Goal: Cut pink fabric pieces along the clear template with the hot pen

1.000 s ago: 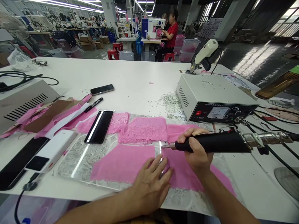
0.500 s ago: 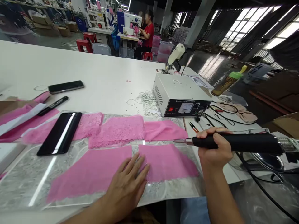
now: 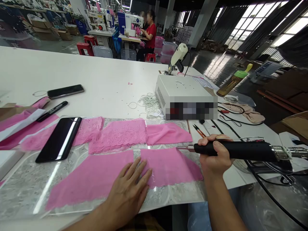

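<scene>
My left hand (image 3: 131, 184) lies flat with fingers spread across the facing edges of two flat pink fabric pieces, the left piece (image 3: 93, 179) and the right piece (image 3: 173, 168). A narrow gap shows between them above my fingertips. My right hand (image 3: 215, 155) is wrapped round a black corded handpiece (image 3: 250, 150) with a slim metal tip. That tip points left, at the upper edge of the right piece; whether it touches is unclear. Behind lie pink lace fabric (image 3: 120, 134) and a plain pink piece (image 3: 166, 133).
A grey box (image 3: 185, 86) stands behind, its front blurred. Around it are cables (image 3: 231, 128), tangled thin white loops (image 3: 150, 102) and orange-handled tweezers (image 3: 199, 131). Leftward lie a black tablet or phone (image 3: 59, 139), another phone (image 3: 65, 91) and a marker (image 3: 52, 111). A person (image 3: 150, 33) sits at a sewing machine.
My right hand has brought the handpiece slightly down and left, so its tip comes to the right piece's upper edge. My left hand stays on the fabric. The view has shifted a little.
</scene>
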`<state>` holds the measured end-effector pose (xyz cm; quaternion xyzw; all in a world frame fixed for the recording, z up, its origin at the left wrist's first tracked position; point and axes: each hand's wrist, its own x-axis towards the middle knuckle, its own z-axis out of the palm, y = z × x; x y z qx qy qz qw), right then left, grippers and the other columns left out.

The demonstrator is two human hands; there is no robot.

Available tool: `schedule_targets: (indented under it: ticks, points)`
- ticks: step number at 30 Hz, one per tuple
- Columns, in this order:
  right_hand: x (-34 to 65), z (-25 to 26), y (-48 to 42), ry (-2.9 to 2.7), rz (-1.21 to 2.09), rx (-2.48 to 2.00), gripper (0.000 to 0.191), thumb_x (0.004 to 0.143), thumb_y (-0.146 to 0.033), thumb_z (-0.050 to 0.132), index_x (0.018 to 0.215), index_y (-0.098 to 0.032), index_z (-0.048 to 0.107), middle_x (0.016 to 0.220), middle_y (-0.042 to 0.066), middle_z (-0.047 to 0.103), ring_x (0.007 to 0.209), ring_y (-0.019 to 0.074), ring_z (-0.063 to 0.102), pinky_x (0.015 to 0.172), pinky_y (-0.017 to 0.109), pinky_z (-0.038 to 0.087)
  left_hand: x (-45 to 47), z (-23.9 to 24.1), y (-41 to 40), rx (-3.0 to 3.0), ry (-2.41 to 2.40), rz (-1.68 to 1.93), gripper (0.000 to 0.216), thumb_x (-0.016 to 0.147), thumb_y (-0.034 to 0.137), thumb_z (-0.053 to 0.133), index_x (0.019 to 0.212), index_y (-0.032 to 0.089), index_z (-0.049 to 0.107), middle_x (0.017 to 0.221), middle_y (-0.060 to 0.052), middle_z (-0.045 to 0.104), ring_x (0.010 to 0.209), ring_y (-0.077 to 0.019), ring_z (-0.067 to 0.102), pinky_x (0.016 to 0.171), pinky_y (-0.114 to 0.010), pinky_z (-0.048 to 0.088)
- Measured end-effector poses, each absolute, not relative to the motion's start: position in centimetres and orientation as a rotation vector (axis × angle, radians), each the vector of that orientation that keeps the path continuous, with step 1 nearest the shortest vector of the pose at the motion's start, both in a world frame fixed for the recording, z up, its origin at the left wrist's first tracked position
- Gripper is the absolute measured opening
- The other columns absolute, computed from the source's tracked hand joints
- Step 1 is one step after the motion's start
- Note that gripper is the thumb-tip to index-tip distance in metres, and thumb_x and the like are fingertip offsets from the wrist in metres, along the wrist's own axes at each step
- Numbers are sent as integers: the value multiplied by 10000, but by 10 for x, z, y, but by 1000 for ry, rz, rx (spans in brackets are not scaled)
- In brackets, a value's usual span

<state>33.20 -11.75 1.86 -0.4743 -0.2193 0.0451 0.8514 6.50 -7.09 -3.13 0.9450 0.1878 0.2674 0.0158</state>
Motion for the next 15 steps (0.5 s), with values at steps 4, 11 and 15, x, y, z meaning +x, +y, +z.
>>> schedule_targets:
  ticks: [4,11,15]
  points:
    - [332,19,-118,-464,99,-996,175,579,-230,603,733,-208,523,645,-64,542,473,109,508,473,294,469,65,-29,-70,2947,574,828,328,941,215,472,1214,223,653,1323,-76,622,1277,-274,531,997,-405,438]
    - [330,18,-118,-490,96,-1007,143,604,-210,605,722,-209,525,646,-60,554,487,114,525,476,292,475,66,-29,-71,2942,585,833,322,947,218,465,1206,209,656,1322,-83,622,1286,-278,521,1009,-410,422]
    - [329,17,-117,-503,98,-1021,132,614,-194,609,704,-203,513,651,-56,551,492,115,531,486,301,484,66,-29,-71,2939,583,828,323,954,220,456,1207,210,658,1319,-76,625,1284,-278,523,1013,-411,415]
